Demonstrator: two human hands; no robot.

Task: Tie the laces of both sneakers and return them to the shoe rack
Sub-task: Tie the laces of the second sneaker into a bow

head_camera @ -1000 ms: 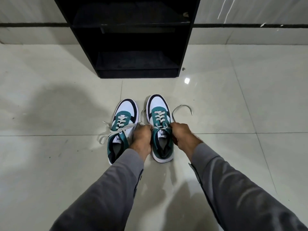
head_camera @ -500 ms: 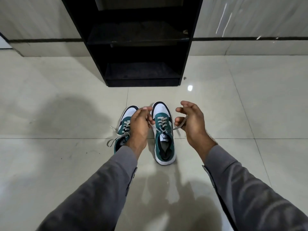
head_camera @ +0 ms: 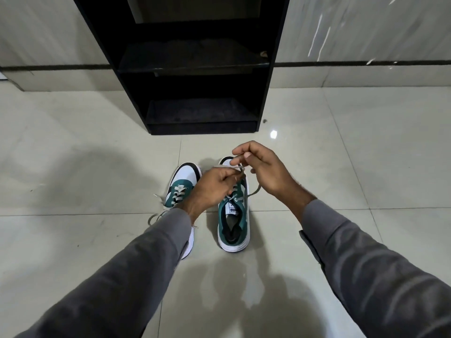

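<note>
A pale tiled floor (head_camera: pixel 366 179) fills the view, and against the far wall stands the black shoe rack (head_camera: pixel 195 93), its two visible shelves bare and dark. Just in front of it two green, white and black sneakers sit side by side, toes toward the rack: the left sneaker (head_camera: pixel 181 181) with loose laces trailing onto the tile, and the right sneaker (head_camera: pixel 234 223), which is the one being worked on. Both grey sleeves reach in from below. The left hand (head_camera: pixel 212 189) hovers over the right sneaker's tongue, fingers pinched on one lace end; the right hand (head_camera: pixel 266 172) is raised just beside it, thumb and forefinger closed on the other lace (head_camera: pixel 252 192), which runs taut from the top eyelet up into the grip. The step appears to be the first crossing of the knot, so the task looks barely begun. To do it well, I would judge that both ends need even tension, the crossing kept low against the tongue, and enough length left on each side for loops. Where the two ends cross is hidden behind the left knuckles, so whether one is already tucked under cannot be told. The left forearm covers much of the left sneaker's heel, and the rack's top is cut off.
</note>
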